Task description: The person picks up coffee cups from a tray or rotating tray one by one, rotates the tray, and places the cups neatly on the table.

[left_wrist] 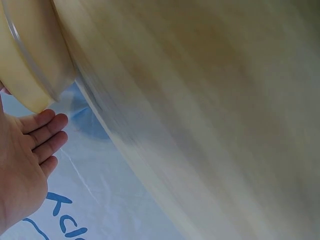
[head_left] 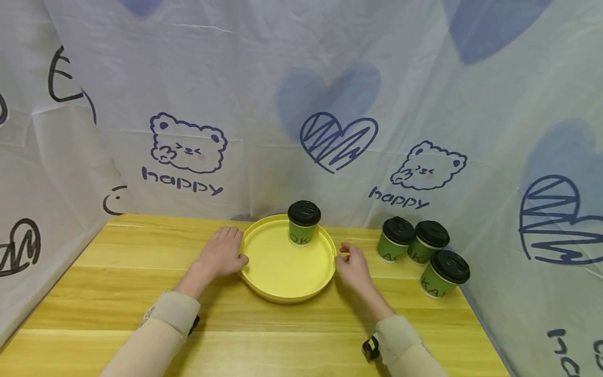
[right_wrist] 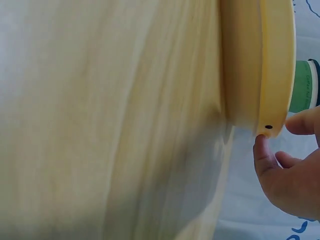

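Note:
A round yellow tray (head_left: pixel 282 272) with a raised rim rests on the wooden table, a green paper coffee cup (head_left: pixel 301 234) with a black lid standing upright in its back right part. On the tray's left side, my left hand (head_left: pixel 222 252) holds the rim, thumb over the edge. In the left wrist view, the other fingers (left_wrist: pixel 47 131) of that hand extend past the tray's outer wall. At the right side, my right hand (head_left: pixel 354 268) pinches the rim between thumb and finger. The right wrist view shows fingertips (right_wrist: pixel 263 145) at the outer wall, beside a small dark hole.
Several lidded green cups stand right of the tray: one at the left (head_left: pixel 394 241), another behind (head_left: pixel 426 243), one nearer the table's right edge (head_left: pixel 443 275). A printed white cloth (head_left: pixel 264 167) hangs behind the table (head_left: pixel 264 335) and along its sides.

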`<state>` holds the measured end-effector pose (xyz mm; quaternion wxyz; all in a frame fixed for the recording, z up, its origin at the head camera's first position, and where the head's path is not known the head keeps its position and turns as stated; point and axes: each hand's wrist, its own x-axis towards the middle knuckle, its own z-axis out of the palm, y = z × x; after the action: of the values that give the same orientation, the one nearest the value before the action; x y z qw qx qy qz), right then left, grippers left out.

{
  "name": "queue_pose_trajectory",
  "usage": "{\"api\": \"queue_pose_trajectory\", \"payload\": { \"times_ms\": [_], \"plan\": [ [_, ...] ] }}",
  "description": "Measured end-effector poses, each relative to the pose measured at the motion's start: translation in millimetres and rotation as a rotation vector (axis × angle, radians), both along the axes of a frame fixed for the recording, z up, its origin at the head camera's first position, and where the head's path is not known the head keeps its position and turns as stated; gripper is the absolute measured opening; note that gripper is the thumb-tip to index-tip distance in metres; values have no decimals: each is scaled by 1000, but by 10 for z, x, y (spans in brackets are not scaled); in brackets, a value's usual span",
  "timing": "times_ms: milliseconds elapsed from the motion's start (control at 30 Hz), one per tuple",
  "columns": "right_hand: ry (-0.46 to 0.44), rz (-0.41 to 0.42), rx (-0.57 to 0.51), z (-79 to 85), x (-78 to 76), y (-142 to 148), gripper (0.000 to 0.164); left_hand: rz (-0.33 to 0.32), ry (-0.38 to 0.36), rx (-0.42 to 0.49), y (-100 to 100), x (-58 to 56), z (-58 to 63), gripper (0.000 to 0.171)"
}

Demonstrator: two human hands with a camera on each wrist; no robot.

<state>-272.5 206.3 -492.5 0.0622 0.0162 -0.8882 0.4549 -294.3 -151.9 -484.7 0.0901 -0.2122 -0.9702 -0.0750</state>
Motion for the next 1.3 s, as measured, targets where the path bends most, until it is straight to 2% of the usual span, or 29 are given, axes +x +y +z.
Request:
{"api": "queue_pose_trajectory", "payload": {
  "times_ms": [167,267,333,433,667,800,1067,1300],
  "plan": [
    [-4,-14,-3,-44,-13,-49,44,5,2,3,3,-8,-10,43],
    [-7,-12,-5,-30,-5,-61,41,20,-1,7,5,-20,2,49],
    [-9,-13,-1,-22,8,-65,40,45,-8,41,6,-18,20,55],
    [-25,-21,-6,-16,35,-79,40,112,-38,140,10,17,70,61],
    [-57,-48,-66,1,118,-114,41,263,-100,483,65,176,194,60],
    [-53,-52,-65,-2,156,-112,42,318,-129,591,125,269,232,60],
    [-62,-49,-68,11,222,-114,42,406,-242,675,226,386,215,61],
    [-85,-48,-106,31,292,-127,46,403,-327,703,276,412,187,63]
  ]
}}
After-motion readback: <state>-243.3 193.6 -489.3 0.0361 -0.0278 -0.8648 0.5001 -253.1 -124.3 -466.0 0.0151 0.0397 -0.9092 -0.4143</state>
